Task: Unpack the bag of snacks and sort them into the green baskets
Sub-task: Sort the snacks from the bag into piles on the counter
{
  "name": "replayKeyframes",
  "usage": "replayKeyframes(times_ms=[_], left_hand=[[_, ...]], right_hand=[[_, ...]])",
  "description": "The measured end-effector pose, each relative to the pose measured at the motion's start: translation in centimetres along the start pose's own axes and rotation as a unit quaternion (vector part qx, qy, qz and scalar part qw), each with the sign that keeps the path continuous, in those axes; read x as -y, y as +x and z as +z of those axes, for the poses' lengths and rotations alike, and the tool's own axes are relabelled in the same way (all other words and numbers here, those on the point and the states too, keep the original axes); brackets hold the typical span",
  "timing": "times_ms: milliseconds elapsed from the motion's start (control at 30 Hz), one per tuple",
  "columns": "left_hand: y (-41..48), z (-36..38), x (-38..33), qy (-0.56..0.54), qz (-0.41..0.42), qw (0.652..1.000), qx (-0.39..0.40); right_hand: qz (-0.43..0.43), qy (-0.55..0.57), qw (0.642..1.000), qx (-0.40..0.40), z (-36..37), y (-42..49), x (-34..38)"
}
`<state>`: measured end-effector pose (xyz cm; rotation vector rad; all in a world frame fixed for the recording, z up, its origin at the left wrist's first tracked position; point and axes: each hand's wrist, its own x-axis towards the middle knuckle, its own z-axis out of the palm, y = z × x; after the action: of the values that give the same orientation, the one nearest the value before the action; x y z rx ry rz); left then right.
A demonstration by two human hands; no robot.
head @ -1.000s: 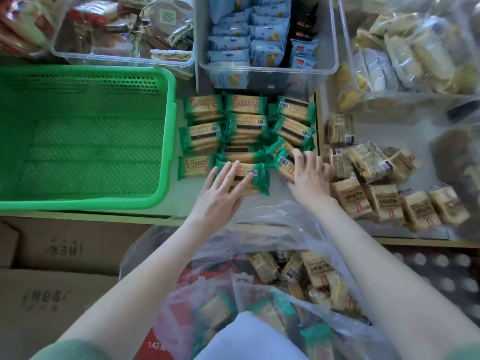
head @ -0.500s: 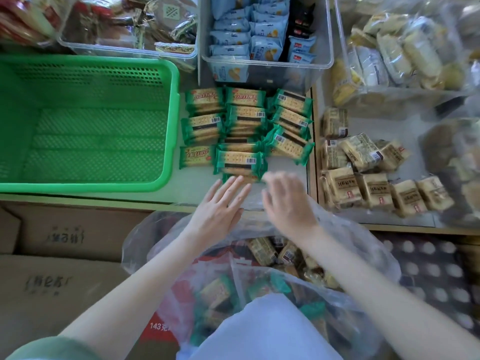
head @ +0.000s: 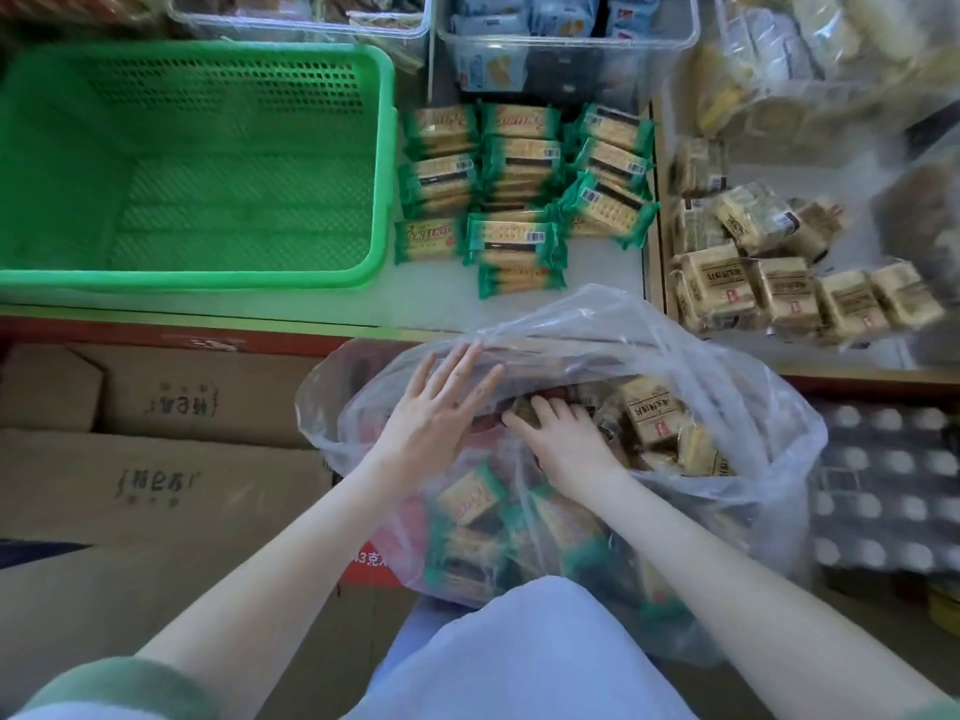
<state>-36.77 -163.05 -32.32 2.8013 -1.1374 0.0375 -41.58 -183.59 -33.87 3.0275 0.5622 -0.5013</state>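
A clear plastic bag [head: 737,407] full of snack packets sits in front of me below the counter edge. My left hand [head: 436,407] lies flat with straight fingers on the bag's left rim. My right hand [head: 561,433] is inside the bag, fingers curled down among brown packets [head: 649,413]; whether it holds one is hidden. An empty green basket [head: 379,163] stands on the counter at the left. Beside it lie green-wrapped cracker packs [head: 519,189] in rows, and brown-wrapped packs [head: 769,288] to the right.
Clear bins [head: 566,39] of other snacks line the back of the counter. Cardboard boxes [head: 156,459] are stacked under the counter at the left. A dark dotted crate [head: 883,491] sits at the right of the bag.
Both hands have drawn back from the green cracker packs on the counter down to the bag. The right hand has gone inside it; the left has come to rest on its rim.
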Motion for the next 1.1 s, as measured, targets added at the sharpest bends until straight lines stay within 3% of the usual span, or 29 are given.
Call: replayKeyframes(times_ms=[133,333,600,667,867,1100], left_hand=[[1.2,-2.0,-0.7,-0.032,-0.017,0.999,-0.027],[7.2,-3.8,-5.0,-0.083,-0.033,0.995,-0.046],[16.6,-3.3,-13.4,-0.116,-0.019,0.993,-0.034],[18.8,-2.7,-14.9,-0.104,-0.015,0.994,-0.034],[23.4,-1.1,-17.7,-0.074,-0.029,0.996,-0.031],[24.8,0.1,-18.2,-0.037,-0.03,0.999,-0.008]], right_hand=[[-0.034,0.094,0.983,-0.153,-1.7,-2.0,-1.1],[0.093,0.307,0.876,-0.361,-7.6,-5.0,-6.9],[0.365,0.315,0.792,-0.374,-8.2,-7.9,-23.3],[0.369,0.297,0.803,-0.361,-7.5,-8.3,-26.3],[0.294,0.227,0.887,-0.273,-4.5,-7.7,-30.7],[0.3,0.155,0.914,-0.226,-4.9,-6.7,-31.5]])
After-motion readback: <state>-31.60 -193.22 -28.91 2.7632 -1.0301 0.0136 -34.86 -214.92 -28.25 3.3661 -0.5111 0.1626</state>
